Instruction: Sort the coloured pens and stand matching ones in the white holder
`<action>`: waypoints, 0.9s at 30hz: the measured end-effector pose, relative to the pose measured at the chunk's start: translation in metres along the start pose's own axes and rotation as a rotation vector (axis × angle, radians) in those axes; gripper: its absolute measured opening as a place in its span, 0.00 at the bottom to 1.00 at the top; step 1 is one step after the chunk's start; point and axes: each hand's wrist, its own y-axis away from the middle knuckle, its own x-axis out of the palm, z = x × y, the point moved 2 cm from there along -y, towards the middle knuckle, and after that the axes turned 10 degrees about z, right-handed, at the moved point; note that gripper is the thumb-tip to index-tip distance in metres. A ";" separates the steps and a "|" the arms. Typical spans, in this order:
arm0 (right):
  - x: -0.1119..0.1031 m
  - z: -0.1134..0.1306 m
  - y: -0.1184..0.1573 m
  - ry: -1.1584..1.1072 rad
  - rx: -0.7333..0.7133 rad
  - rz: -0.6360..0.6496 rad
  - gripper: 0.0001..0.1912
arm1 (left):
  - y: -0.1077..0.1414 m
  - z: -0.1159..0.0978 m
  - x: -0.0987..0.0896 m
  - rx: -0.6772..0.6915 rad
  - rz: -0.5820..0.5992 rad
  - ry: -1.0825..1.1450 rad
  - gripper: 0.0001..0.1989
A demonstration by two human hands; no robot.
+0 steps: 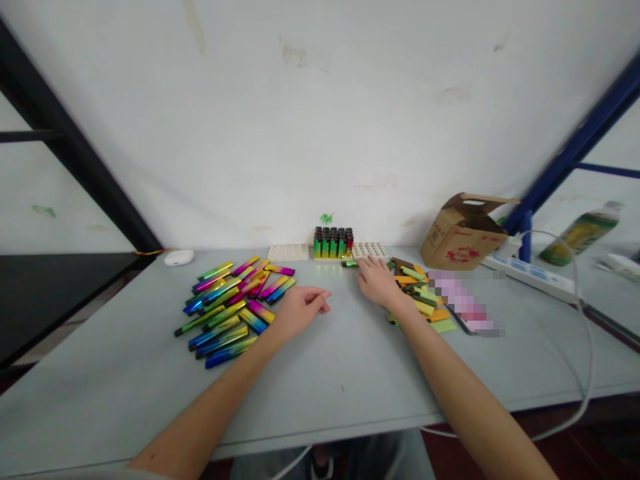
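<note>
My left hand [303, 309] is above the table beside a pile of shiny, multicoloured lighters [220, 320]. Its fingers are curled in and closed, with nothing visible in them. Farther forward, my right hand [377, 280] has its fingertips closed around one end of a green lighter [349, 264] with a dark tip, lying sideways. Just behind that lighter, several black-topped lighters [333, 244] stand upright in rows. White trays with holes sit on both sides of them, one on the left [289, 253] and one on the right [370, 250].
Flat green, yellow and orange pieces [425, 300] lie under and beside my right forearm. Beyond them are a blurred-out pink item [465, 303], an open cardboard box [463, 237], a power strip [533, 277] with a cable, and a bottle [580, 235]. A white case [179, 257] sits at back left.
</note>
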 end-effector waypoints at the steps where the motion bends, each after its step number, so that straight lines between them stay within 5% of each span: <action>1: 0.001 0.002 0.000 0.007 0.000 0.020 0.19 | 0.000 0.001 -0.001 0.005 -0.010 -0.001 0.11; 21: -0.003 0.025 0.004 0.076 -0.027 0.082 0.16 | -0.006 0.013 -0.008 0.013 -0.173 0.011 0.16; 27: 0.005 0.024 -0.004 -0.405 -0.090 0.016 0.16 | -0.010 0.024 -0.007 -0.043 -0.205 0.023 0.18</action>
